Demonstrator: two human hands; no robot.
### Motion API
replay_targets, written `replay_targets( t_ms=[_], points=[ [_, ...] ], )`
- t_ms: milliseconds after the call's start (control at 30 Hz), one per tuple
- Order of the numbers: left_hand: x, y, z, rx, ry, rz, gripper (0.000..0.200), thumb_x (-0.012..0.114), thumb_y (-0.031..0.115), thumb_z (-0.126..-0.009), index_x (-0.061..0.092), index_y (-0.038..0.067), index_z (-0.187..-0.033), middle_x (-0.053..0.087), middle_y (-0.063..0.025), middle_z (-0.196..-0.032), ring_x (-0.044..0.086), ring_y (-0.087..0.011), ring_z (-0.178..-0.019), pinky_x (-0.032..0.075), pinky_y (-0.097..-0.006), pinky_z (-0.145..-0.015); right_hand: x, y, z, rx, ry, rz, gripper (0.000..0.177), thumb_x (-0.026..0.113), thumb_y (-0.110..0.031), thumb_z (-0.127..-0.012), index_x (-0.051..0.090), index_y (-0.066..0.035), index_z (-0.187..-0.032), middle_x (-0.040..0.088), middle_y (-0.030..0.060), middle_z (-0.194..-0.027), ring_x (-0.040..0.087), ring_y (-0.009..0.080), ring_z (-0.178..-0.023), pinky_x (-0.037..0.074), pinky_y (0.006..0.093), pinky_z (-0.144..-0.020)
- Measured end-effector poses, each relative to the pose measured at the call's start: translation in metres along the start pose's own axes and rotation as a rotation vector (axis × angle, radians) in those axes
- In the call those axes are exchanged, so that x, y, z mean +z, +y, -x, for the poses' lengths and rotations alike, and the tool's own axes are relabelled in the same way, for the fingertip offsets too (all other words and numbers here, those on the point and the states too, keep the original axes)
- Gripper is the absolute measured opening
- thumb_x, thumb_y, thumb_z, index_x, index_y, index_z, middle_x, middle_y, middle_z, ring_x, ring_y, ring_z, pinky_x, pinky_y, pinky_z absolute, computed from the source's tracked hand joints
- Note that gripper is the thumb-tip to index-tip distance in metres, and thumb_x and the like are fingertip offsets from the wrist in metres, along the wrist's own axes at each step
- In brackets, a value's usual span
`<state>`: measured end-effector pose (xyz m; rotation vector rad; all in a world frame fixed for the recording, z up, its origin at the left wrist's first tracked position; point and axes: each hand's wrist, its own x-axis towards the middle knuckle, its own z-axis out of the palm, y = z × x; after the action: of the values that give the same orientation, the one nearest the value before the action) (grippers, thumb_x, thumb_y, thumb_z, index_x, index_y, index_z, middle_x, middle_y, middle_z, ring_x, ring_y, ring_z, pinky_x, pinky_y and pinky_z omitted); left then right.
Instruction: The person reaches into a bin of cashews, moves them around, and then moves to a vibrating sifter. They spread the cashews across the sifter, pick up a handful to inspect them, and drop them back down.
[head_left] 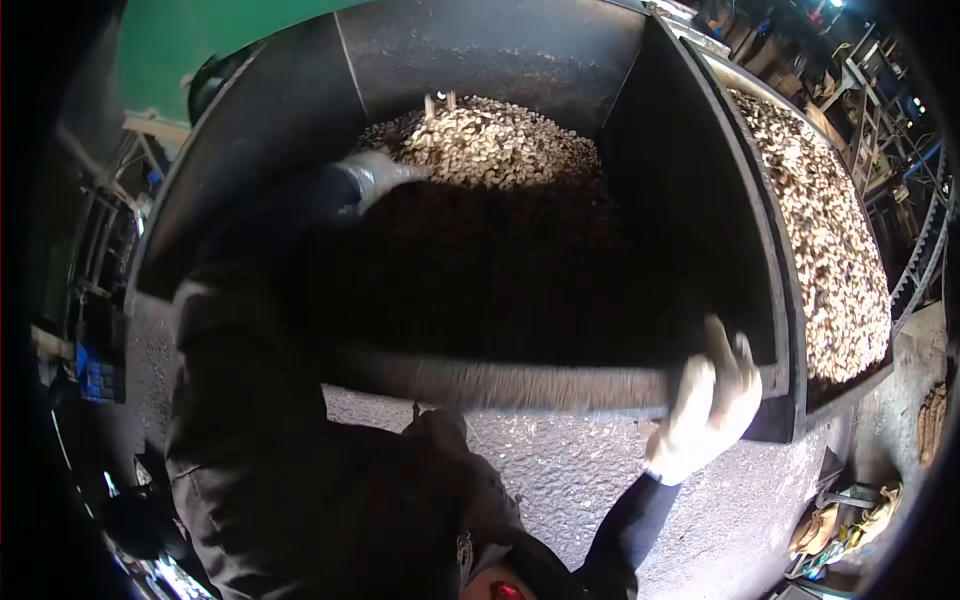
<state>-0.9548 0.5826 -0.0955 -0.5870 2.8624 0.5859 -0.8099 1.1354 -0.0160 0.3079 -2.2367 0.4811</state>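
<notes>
Landmark: near rim (500,385) of the dark metal bin (480,50). On the near side of that rim there is a rough grey surface (600,470) and the person's dark jacket. The right hand (705,405), in a white glove, sits at the right end of the rim with its fingers curled over the edge and holding it. Past the rim the bin's interior lies in deep shadow, with its contents hard to read there. Further in, the left hand (382,175), in a grey glove, reaches to the left edge of the pile of pale chips (490,140), which is heaped against the back wall. It touches or is just short of the heap. The motion is blurred, so I cannot tell whether its fingers are spread or closed on anything. Judgement: the reach is long, so the right-hand hold on the rim should carry the body weight, and the left hand should work the lit top of the heap, not the shadowed slope. Obstruction: the tall divider wall (690,180) to the right of the pile blocks any sideways sweep. Beyond the divider is a second bin of chips (830,250), filled near its top. Left of the rim is a blue crate (95,375). Far behind are a green wall (200,40) and metal framework (880,110).
</notes>
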Motion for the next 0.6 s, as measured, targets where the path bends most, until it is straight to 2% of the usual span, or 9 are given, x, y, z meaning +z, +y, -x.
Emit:
replay_targets(
  t_ms=[100, 167, 233, 300, 333, 400, 467, 533, 600],
  points=[
    [0.022, 0.044, -0.024, -0.157, -0.17, 0.331, 0.101, 0.072, 0.076, -0.107, 0.065, -0.01, -0.159, 0.063, -0.0334, -0.166, 0.06, -0.0423, -0.156, 0.047, -0.0496, -0.128, 0.004, 0.016, 0.002, -0.071, -0.045, -0.029, 0.072, 0.044, -0.056, -0.123, 0.081, 0.004, -0.138, 0.086, 0.0153, -0.114, 0.074, 0.03, -0.105, 0.057, 0.0535, -0.118],
    [0.081, 0.075, -0.09, -0.316, 0.014, 0.863, 0.096, 0.069, 0.078, -0.107, 0.07, -0.002, -0.16, 0.065, -0.0309, -0.166, 0.062, -0.0415, -0.155, 0.047, -0.0472, -0.129, -0.005, 0.037, 0.003, -0.134, -0.176, -0.025, 0.082, 0.031, -0.058, -0.125, 0.074, 0.009, -0.144, 0.082, 0.0238, -0.129, 0.074, 0.0356, -0.121, 0.061, 0.0502, -0.112],
    [0.11, 0.069, -0.144, -0.122, -0.008, 0.224, 0.09, 0.059, 0.083, -0.107, 0.08, 0.006, -0.148, 0.074, -0.023, -0.159, 0.071, -0.0404, -0.144, 0.049, -0.0485, -0.127, 0.005, 0.04, 0.025, 0.102, -0.128, -0.179, 0.092, 0.029, -0.066, -0.124, 0.069, 0.014, -0.147, 0.079, 0.027, -0.141, 0.073, 0.0361, -0.13, 0.063, 0.0453, -0.112],
    [0.123, 0.112, -0.129, 0.211, -0.009, -0.289, 0.068, 0.059, 0.072, -0.109, 0.09, 0.013, -0.125, 0.083, -0.0216, -0.137, 0.078, -0.0372, -0.132, 0.058, -0.0501, -0.117, 0.004, 0.035, 0.033, 0.207, -0.144, -0.252, 0.095, 0.03, -0.069, -0.123, 0.068, 0.015, -0.148, 0.077, 0.0288, -0.147, 0.072, 0.0349, -0.136, 0.064, 0.0428, -0.112],
    [0.174, 0.1, -0.157, 0.381, 0.082, -0.267, 0.044, 0.061, 0.049, -0.112, 0.087, 0.015, -0.12, 0.087, -0.0172, -0.11, 0.084, -0.0373, -0.105, 0.065, -0.0594, -0.09, 0.0, 0.03, 0.03, 0.197, -0.199, -0.243, 0.093, 0.032, -0.068, -0.123, 0.069, 0.014, -0.147, 0.076, 0.0289, -0.148, 0.072, 0.0334, -0.138, 0.064, 0.0427, -0.112],
    [0.259, 0.053, -0.15, 0.77, 0.409, -0.125, 0.043, 0.06, 0.048, -0.113, 0.085, 0.015, -0.125, 0.085, -0.0188, -0.114, 0.083, -0.0412, -0.103, 0.066, -0.059, -0.089, -0.012, 0.044, 0.03, 0.136, -0.313, -0.2, 0.089, 0.035, -0.067, -0.123, 0.071, 0.012, -0.146, 0.075, 0.0293, -0.149, 0.071, 0.0321, -0.14, 0.064, 0.0436, -0.112],
    [0.301, 0.039, -0.123, 0.783, 0.27, -0.141, 0.043, 0.06, 0.046, -0.114, 0.081, 0.015, -0.135, 0.082, -0.0208, -0.125, 0.081, -0.0433, -0.112, 0.065, -0.0593, -0.094, -0.015, 0.034, 0.014, 0.033, -0.318, -0.064, 0.084, 0.04, -0.066, -0.121, 0.077, 0.009, -0.131, 0.078, 0.0284, -0.145, 0.07, 0.0378, -0.137, 0.061, 0.0493, -0.113],
    [0.277, 0.055, -0.079, 0.573, -0.249, -0.273, 0.049, 0.059, 0.044, -0.116, 0.072, 0.013, -0.151, 0.076, -0.021, -0.143, 0.075, -0.04, -0.131, 0.061, -0.0578, -0.108, -0.02, 0.025, 0.003, -0.024, -0.297, 0.012, 0.081, 0.045, -0.065, -0.119, 0.082, 0.007, -0.116, 0.08, 0.0275, -0.141, 0.07, 0.0434, -0.134, 0.058, 0.0551, -0.114],
    [0.21, 0.081, -0.033, 0.818, -0.486, -0.396, 0.054, 0.058, 0.043, -0.118, 0.066, 0.011, -0.16, 0.068, -0.0187, -0.159, 0.069, -0.0349, -0.144, 0.054, -0.0539, -0.12, -0.026, 0.025, -0.005, -0.053, -0.283, 0.026, 0.078, 0.052, -0.064, -0.114, 0.083, 0.008, -0.117, 0.076, 0.0232, -0.123, 0.069, 0.0398, -0.117, 0.061, 0.0529, -0.109]
  ],
)
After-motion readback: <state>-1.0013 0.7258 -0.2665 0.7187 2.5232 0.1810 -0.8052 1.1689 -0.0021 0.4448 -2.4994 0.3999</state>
